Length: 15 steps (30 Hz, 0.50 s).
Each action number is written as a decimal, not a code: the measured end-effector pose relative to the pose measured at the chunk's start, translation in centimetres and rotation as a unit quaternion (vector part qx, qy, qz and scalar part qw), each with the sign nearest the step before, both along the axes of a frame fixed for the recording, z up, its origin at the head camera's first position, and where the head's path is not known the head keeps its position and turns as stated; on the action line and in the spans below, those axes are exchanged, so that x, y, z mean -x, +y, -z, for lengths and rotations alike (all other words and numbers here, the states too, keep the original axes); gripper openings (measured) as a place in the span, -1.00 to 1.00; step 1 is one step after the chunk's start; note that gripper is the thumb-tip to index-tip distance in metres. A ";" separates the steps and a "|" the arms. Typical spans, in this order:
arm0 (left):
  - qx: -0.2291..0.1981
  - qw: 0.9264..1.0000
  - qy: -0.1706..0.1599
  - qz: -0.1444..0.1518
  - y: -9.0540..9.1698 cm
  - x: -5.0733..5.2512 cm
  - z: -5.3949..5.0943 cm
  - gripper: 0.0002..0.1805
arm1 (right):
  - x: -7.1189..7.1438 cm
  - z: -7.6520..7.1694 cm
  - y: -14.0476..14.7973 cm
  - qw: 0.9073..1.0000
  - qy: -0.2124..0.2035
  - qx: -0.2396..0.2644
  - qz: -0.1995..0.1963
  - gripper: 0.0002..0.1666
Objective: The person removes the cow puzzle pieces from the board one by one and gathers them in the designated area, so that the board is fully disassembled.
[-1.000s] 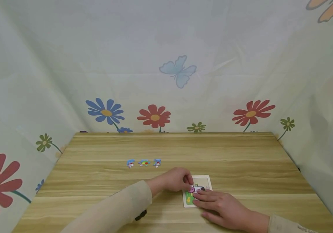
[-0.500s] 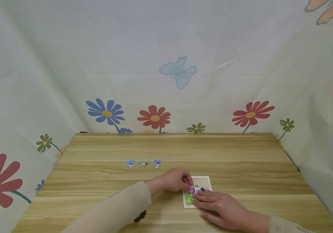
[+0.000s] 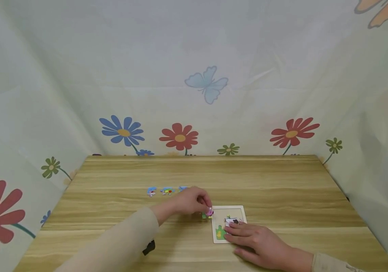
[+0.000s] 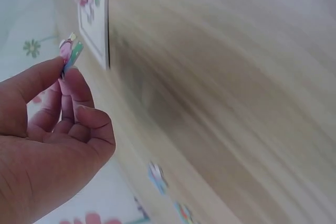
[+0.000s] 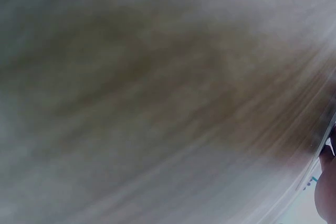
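Note:
My left hand [image 3: 191, 201] pinches a small puzzle piece [image 4: 71, 53] with pink and green print between thumb and forefinger. In the head view that piece is just off the left edge of a white-rimmed puzzle board [image 3: 216, 208]. With fingers stretched out, my right hand [image 3: 256, 241] rests on the board's lower right part. Two pieces show in the board: a green one [image 3: 220, 233] at the lower left, and a black-and-white one [image 3: 232, 220] partly covered by my right fingers. The right wrist view shows mostly blurred tabletop, with a bit of the hand at its right edge.
Three loose blue-printed puzzle pieces [image 3: 167, 191] lie in a row on the wooden table [image 3: 265, 177], left of the board. My left hand partly covers the rightmost one. A flower-printed curtain [image 3: 146, 90] surrounds the table at the back and sides.
My left hand has moved left and slightly away from me, lifting the pink piece off the board, where bare base now shows. My right hand has stayed in place.

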<state>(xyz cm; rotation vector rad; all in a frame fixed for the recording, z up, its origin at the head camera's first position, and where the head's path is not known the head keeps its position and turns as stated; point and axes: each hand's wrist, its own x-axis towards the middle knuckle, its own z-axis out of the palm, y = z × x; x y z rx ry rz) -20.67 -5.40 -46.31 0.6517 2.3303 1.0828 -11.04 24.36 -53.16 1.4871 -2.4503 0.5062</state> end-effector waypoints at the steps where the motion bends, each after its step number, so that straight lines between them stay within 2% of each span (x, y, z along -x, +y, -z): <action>1: 0.003 1.000 0.002 -0.001 -0.6 0.1 -0.2 -0.91 | 0.0 0.0 0.0 1.000 0.001 -0.002 0.000 -0.45; 4: 0.012 1.000 0.016 -0.002 -2.8 0.4 -0.5 -0.90 | 0.1 0.1 -0.1 1.000 0.011 0.001 -0.003 -0.45; 9: 0.032 0.999 0.041 -0.005 -6.5 1.1 -0.5 -0.90 | 0.2 0.1 -0.1 0.999 0.041 0.017 -0.017 -0.42; 15: 0.062 0.995 0.073 -0.024 -10.4 1.4 -0.2 -0.91 | 0.1 0.1 -0.2 0.999 0.033 0.014 -0.013 -0.43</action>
